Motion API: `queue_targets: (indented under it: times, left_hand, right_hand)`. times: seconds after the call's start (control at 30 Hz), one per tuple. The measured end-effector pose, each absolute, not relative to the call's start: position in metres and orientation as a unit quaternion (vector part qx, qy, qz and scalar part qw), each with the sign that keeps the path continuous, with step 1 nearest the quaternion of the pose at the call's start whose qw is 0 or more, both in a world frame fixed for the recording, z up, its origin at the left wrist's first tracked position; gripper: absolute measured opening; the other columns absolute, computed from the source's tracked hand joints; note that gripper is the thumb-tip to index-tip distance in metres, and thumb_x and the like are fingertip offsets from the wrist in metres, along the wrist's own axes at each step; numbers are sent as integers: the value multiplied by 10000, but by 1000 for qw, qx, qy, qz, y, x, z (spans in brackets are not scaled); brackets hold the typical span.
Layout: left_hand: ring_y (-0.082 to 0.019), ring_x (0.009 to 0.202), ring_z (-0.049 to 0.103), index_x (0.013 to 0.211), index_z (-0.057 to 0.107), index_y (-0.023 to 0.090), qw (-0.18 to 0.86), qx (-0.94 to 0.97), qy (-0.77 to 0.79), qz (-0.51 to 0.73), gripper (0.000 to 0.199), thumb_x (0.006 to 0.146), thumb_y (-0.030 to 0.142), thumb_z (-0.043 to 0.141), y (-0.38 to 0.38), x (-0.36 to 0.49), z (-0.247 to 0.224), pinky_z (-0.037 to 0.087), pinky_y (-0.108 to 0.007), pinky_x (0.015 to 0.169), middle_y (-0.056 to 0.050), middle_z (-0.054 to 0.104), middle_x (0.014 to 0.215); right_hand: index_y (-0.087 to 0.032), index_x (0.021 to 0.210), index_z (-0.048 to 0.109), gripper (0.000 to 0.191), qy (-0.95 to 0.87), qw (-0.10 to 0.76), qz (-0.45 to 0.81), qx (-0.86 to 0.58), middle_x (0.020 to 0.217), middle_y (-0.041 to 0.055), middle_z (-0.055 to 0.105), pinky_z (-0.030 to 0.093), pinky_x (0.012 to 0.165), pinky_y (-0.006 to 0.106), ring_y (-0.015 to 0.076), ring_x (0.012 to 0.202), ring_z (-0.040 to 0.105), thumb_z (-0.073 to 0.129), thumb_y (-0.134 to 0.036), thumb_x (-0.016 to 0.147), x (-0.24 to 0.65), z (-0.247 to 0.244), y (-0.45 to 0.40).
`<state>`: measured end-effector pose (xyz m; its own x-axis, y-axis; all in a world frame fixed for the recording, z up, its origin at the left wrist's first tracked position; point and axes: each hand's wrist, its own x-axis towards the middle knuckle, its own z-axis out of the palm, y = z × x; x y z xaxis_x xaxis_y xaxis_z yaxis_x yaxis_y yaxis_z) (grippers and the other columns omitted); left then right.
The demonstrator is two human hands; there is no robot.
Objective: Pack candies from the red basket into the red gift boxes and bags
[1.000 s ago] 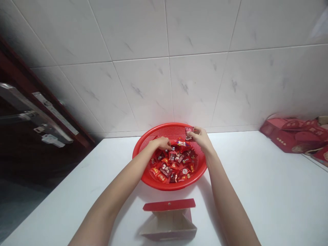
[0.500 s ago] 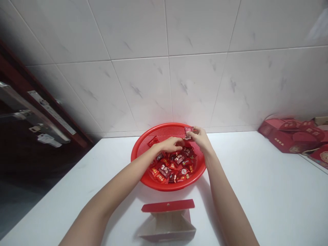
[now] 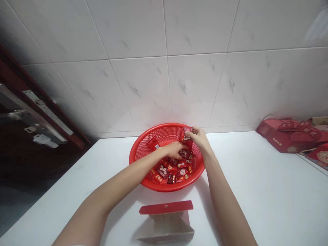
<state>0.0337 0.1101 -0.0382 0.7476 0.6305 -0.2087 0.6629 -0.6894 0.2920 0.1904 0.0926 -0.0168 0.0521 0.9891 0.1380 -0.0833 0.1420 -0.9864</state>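
Observation:
A red plastic basket point(image 3: 133, 150) with perforated sides holds several small wrapped candies point(image 3: 162, 171) in red and dark maroon. Reaching into it, my left hand point(image 3: 174, 150) has its fingers curled around a dark red wrapped candy point(image 3: 183, 153); part of its grip is hidden. At the basket's far right rim, my right hand point(image 3: 200, 137) pinches a pink-and-maroon wrapped candy point(image 3: 187, 132) between thumb and fingers. In front of the basket stands an open paper box point(image 3: 166, 207) with a red flap, its pale inside facing me.
More red printed boxes point(image 3: 287, 136) are piled at the right end of the white table point(image 3: 246, 171). Grey-veined wall tiles point(image 3: 143, 92) rise right behind the basket. On the left is a dark wooden door with a metal lock and keys point(image 3: 44, 140).
My left hand has moved slightly right and down among the candies, its fingers now on a dark red one. My right hand keeps its candy at the rim, nearly still.

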Motion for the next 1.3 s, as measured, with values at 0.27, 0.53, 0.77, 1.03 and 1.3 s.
queue_targets:
  times: [0.27,0.53,0.77,1.03,1.3]
  left_hand:
    - [-171,628,559,692,645,185,209,868,431,-134,88,712,240,711,112,22,-12,364,-261,556,11,611,636]
    - [-151,681,540,748,632,170,333,841,426,-12,101,755,260,588,121,2,-5,377,-246,628,29,610,694]
    - [-153,715,551,732,597,148,388,813,375,219,351,805,487,651,125,-5,1,434,-270,706,0,605,734]
    - [-138,657,522,693,576,149,387,794,376,279,401,767,518,713,122,-7,3,440,-269,637,16,539,681]
    - [-166,692,565,673,551,174,377,804,408,212,284,769,426,639,127,-9,-3,444,-284,679,10,576,690]
  right_hand:
    - [-171,753,683,228,-486,574,489,-441,692,20,700,489,661,289,165,670,624,724,-309,576,188,-15,91]
    - [-170,760,684,245,-479,576,494,-442,703,23,711,505,681,297,174,692,644,737,-315,570,188,-15,92]
    - [-168,796,695,250,-466,580,505,-437,731,26,729,540,656,292,173,686,663,741,-297,586,188,-19,94]
    - [-183,773,657,199,-459,573,530,-424,710,12,714,564,643,286,159,656,657,708,-228,586,188,-16,92]
    - [-183,771,669,209,-473,563,520,-435,699,13,704,552,656,296,170,674,648,688,-245,573,190,-15,92]
